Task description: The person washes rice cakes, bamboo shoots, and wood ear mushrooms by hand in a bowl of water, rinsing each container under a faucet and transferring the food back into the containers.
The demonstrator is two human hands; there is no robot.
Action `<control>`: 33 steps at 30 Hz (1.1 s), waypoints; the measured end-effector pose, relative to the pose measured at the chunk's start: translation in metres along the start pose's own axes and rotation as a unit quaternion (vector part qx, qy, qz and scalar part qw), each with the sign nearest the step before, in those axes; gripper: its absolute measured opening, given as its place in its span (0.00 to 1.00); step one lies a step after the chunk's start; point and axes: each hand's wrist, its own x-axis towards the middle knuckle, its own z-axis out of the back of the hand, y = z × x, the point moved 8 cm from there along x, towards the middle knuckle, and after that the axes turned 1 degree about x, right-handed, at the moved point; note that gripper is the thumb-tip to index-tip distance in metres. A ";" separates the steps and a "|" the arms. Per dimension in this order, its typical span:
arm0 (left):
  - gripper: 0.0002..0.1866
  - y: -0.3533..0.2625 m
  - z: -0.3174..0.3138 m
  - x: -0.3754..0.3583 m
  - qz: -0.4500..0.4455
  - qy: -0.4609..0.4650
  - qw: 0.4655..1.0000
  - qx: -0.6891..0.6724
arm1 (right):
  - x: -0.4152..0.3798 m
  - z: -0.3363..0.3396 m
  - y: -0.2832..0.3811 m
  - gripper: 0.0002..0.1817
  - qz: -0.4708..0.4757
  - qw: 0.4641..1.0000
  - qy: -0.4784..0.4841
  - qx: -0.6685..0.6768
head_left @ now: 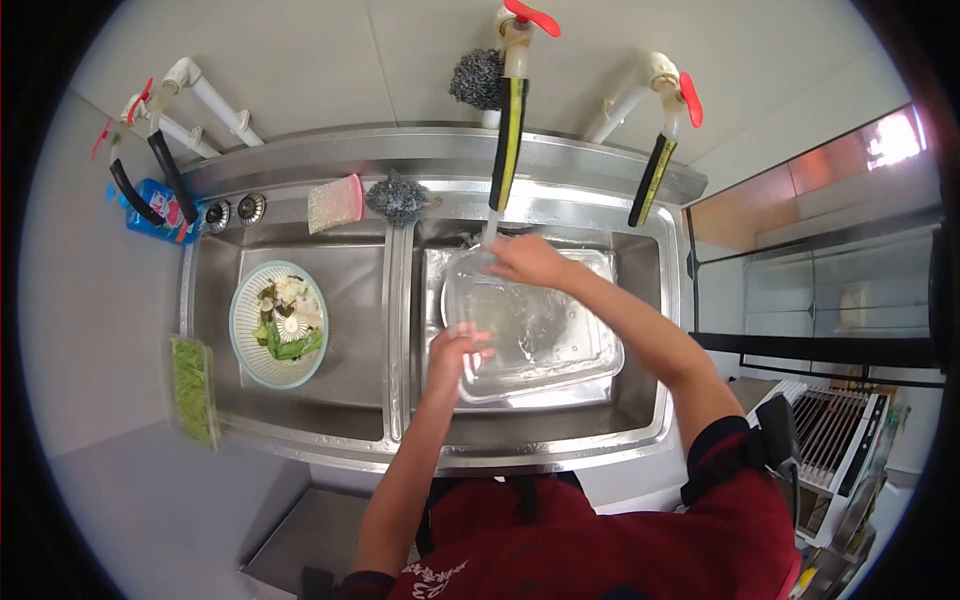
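Tub [545, 387]: long axis left-right
Your left hand [453, 352]: left edge, fingers apart
Your right hand [532, 262]: far-left corner, can't tell grip

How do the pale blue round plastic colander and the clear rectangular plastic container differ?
The pale blue round plastic colander is slotted; the clear rectangular plastic container looks solid-walled.
The colander holds vegetable pieces; the container, water.
The colander sits untouched in the left steel basin; the container is at the right steel basin, the bare left hand at its edge.
Both are open-topped.
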 end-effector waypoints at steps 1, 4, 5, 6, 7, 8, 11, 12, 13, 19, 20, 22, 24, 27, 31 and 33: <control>0.18 0.003 0.018 -0.003 0.022 -0.030 0.999 -0.040 | -0.012 -0.003 -0.020 0.17 -0.016 0.999 0.033 0.015; 0.21 0.014 0.034 0.007 0.043 -0.026 0.996 -0.070 | -0.014 -0.049 -0.051 0.17 -0.059 0.990 0.115 0.048; 0.21 0.016 0.017 0.007 0.049 -0.017 0.998 -0.034 | -0.005 -0.060 -0.033 0.18 -0.022 0.994 0.089 0.058; 0.21 0.018 0.004 0.008 0.051 -0.008 0.999 0.004 | 0.008 -0.066 -0.015 0.19 0.019 0.996 0.058 0.068; 0.20 0.026 -0.004 0.008 0.064 -0.006 0.998 -0.026 | 0.015 -0.057 0.000 0.21 -0.013 0.993 0.081 0.084; 0.20 0.028 0.000 0.010 0.065 -0.006 0.997 -0.027 | 0.010 -0.057 -0.003 0.21 -0.013 0.993 0.082 0.084; 0.19 0.030 0.043 0.007 0.069 -0.056 0.994 -0.062 | -0.016 -0.059 -0.028 0.21 -0.007 0.984 0.096 0.152; 0.19 0.026 0.042 0.011 0.068 -0.057 0.994 -0.064 | -0.021 -0.062 -0.041 0.22 -0.016 0.985 0.101 0.136; 0.19 0.022 0.039 0.013 0.065 -0.058 0.996 -0.029 | -0.026 -0.069 -0.051 0.22 -0.027 0.986 0.108 0.123; 0.20 0.014 0.016 -0.006 0.048 -0.054 0.997 -0.037 | -0.013 -0.063 -0.047 0.18 -0.021 0.989 0.071 0.125; 0.20 0.004 0.036 -0.011 0.021 -0.076 0.996 -0.037 | -0.030 -0.063 -0.064 0.18 -0.066 0.978 0.115 0.163; 0.21 -0.012 0.045 -0.020 -0.008 -0.100 0.994 -0.038 | -0.067 -0.067 -0.098 0.16 -0.248 0.925 0.056 0.281; 0.21 -0.043 0.028 -0.028 -0.109 -0.098 0.987 0.067 | -0.097 -0.085 -0.102 0.17 -0.347 0.840 -0.102 0.404; 0.19 -0.048 0.029 -0.022 -0.144 -0.139 0.980 -0.016 | -0.125 -0.128 -0.087 0.22 -0.317 0.825 -0.217 0.415; 0.18 -0.033 0.015 -0.023 -0.174 -0.087 0.979 0.054 | -0.096 -0.099 -0.121 0.11 -0.419 0.680 -0.166 0.579; 0.19 -0.035 0.017 -0.023 -0.165 -0.106 0.980 0.043 | -0.101 -0.121 -0.117 0.12 -0.401 0.673 -0.158 0.601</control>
